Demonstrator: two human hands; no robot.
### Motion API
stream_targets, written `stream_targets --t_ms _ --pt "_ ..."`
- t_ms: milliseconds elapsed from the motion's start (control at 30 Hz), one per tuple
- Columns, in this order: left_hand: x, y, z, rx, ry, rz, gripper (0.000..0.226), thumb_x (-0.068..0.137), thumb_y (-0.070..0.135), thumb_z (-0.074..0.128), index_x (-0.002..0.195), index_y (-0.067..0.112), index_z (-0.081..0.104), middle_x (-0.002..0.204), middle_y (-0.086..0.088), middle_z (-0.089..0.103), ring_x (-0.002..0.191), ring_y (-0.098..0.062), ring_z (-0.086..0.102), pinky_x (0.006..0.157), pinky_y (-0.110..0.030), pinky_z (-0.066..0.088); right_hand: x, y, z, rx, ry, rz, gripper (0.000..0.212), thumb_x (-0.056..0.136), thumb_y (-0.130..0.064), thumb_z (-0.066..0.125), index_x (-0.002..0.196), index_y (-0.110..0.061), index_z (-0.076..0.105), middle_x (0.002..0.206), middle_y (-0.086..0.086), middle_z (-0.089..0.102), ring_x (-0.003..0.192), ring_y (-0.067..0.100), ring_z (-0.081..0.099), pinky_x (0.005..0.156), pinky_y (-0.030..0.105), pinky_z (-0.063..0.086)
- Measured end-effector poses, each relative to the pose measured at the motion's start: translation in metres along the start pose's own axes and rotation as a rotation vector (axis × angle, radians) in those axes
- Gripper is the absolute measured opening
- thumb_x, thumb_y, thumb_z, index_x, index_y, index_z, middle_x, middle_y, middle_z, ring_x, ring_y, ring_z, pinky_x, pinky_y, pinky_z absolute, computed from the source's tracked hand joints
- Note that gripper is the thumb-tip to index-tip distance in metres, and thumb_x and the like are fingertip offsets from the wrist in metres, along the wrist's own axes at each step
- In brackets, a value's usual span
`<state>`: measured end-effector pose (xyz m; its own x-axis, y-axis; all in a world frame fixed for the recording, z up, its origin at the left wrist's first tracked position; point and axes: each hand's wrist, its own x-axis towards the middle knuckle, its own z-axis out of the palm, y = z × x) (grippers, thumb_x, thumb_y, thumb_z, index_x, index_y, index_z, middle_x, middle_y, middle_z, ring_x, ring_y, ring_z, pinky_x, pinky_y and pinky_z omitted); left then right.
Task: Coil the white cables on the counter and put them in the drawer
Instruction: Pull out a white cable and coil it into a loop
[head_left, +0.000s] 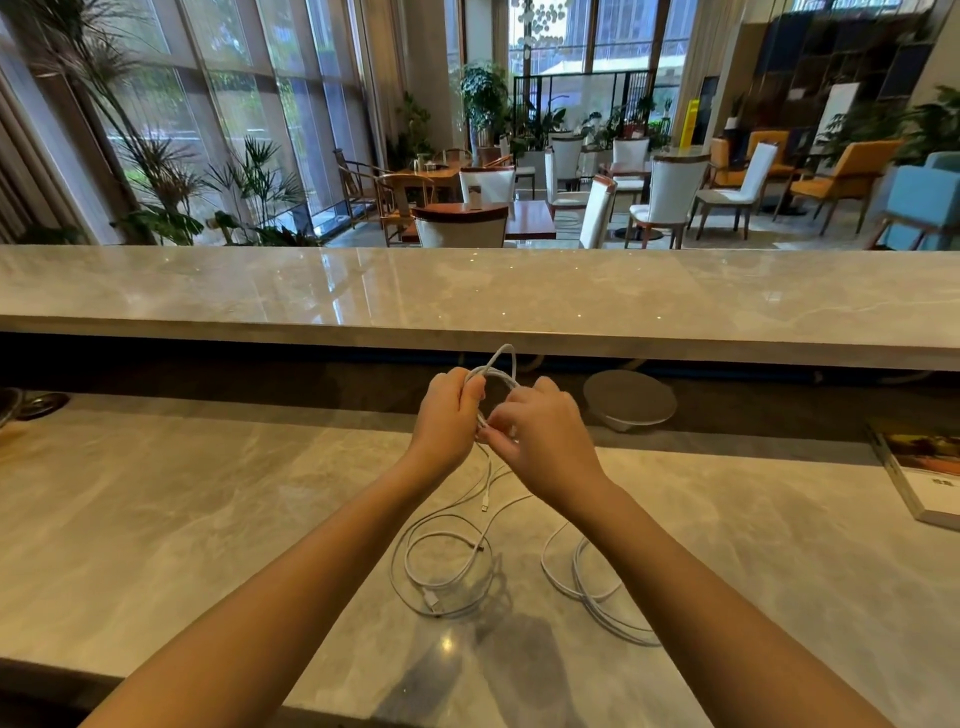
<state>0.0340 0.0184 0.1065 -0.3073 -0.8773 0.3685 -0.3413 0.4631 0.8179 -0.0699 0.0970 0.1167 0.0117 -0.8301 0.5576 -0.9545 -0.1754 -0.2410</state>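
Left hand (447, 415) and right hand (540, 431) pinch a white cable (501, 366) above the table (156, 509), forming a coil loop.

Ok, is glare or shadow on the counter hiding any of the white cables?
Head view: no. One small glare spot on the counter sits near the loose cables, not on them; a soft shadow brushes them but they read clearly. Wide-angle leans the windows at left.
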Motion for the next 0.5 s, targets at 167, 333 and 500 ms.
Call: stream_targets --t_ms 167,333,500 --pt "-0.004 0.010 -0.003 -0.331 -0.107 -0.225 0.025 0.100 0.026 0.036 0.097 0.012 0.056 0.088 -0.007 0.061 0.077 -0.020 0.060 0.073 -0.033 0.053 -0.006 -0.003 0.000 0.676 0.255 0.313 0.013 0.087 -0.016 0.061 0.092 -0.014 0.073 0.087 -0.002 0.064 0.082 0.006 0.058 0.070 0.014 0.047" --pt "0.000 0.000 -0.005 -0.560 -0.075 -0.587 0.021 0.100 0.020 0.037 0.096 0.009 0.055 0.072 -0.004 0.052 0.063 -0.014 0.054 0.065 -0.029 0.052 -0.007 -0.001 -0.020 1.281 0.401 0.648 0.015 0.090 -0.016 0.056 0.087 -0.016 0.071 0.080 0.004 0.062 0.065 0.006 0.051 0.061 0.018 0.044" --pt "0.006 -0.014 -0.016 -1.072 0.059 -0.825 0.024 0.101 0.018 0.035 0.091 0.004 0.051 0.066 -0.003 0.044 0.053 -0.009 0.042 0.054 -0.020 0.044 -0.016 0.023 -0.033 1.542 0.479 0.749 0.020 0.093 -0.012 0.051 0.086 -0.009 0.068 0.074 0.002 0.066 0.061 0.006 0.060 0.060 0.020 0.053"
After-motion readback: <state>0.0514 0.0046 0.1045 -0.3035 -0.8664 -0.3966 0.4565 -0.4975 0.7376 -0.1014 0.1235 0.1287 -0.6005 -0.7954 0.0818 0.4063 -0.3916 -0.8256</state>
